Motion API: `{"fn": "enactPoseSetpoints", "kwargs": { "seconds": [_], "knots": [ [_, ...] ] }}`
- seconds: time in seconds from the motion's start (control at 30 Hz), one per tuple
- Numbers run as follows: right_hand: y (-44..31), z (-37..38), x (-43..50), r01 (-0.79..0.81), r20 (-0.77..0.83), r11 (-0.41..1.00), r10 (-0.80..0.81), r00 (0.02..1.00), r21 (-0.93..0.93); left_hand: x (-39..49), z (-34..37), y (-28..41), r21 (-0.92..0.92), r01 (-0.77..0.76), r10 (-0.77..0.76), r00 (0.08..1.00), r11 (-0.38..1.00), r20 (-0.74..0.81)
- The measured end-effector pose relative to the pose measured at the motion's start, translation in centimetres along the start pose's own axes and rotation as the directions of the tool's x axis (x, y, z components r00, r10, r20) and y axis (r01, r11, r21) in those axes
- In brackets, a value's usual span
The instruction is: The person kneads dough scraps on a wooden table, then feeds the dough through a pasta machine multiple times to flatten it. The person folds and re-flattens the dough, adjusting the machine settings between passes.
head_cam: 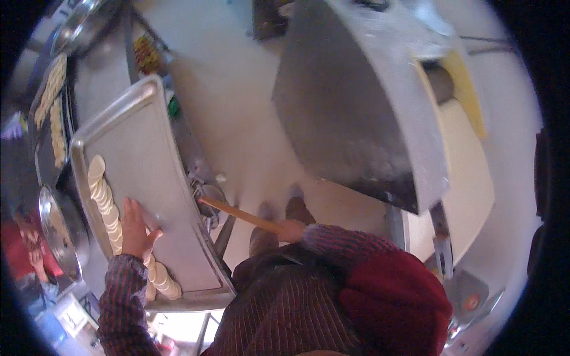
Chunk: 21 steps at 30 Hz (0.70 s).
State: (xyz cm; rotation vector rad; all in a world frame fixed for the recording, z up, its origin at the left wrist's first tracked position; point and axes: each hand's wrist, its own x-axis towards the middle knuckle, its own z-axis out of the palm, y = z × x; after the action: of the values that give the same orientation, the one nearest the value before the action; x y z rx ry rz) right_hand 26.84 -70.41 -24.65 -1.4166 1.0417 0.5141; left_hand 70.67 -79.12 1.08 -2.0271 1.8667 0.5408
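My left hand (136, 229) lies flat on a metal sheet tray (147, 147), thumb spread away from the fingers. Against its outer side runs an overlapping row of thin, round, pale dough slices (103, 196); more slices (164, 280) show below my wrist, and the hand hides part of the row. My right hand (291, 230) is closed around one end of a slim wooden stick (242, 216). The stick's far end reaches over the tray's near long edge.
A metal bowl (62, 236) and a dark tray with pale dough strips (51, 93) stand beyond the tray. Another person's hands (35, 258) are at far left. To the right is a large metal-sided unit (343, 111) with a yellow-edged frame (465, 93) and a cream panel (465, 178).
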Motion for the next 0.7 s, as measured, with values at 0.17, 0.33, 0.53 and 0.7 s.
{"fn": "enactPoseSetpoints", "kwargs": {
  "seconds": [0.17, 0.33, 0.53, 0.7],
  "knots": [
    [6.2, 4.1, -19.6, -0.03, -0.335, 0.985, 0.087, 0.938, 0.172, 0.5, 1.3, -1.9, 0.03, -0.072, 0.073, 0.996, 0.997, -0.057],
    [7.8, 8.2, -29.0, 0.025, -0.487, 0.944, 0.147, 0.861, 0.329, 2.2, 0.2, -1.9, 0.119, -0.04, 0.048, 0.997, 0.992, -0.068],
    [9.5, 13.5, -36.6, 0.054, -0.735, 0.913, 0.29, 0.614, 0.405, 1.7, -6.2, 15.7, -0.165, -0.489, 0.304, 0.736, 0.856, -0.604],
    [13.0, 23.5, -43.8, 0.127, -0.808, 0.843, 0.443, 0.39, 0.523, -2.6, -6.8, 40.7, 0.166, -0.849, 0.69, 0.277, 0.501, -0.669]
  ]
}}
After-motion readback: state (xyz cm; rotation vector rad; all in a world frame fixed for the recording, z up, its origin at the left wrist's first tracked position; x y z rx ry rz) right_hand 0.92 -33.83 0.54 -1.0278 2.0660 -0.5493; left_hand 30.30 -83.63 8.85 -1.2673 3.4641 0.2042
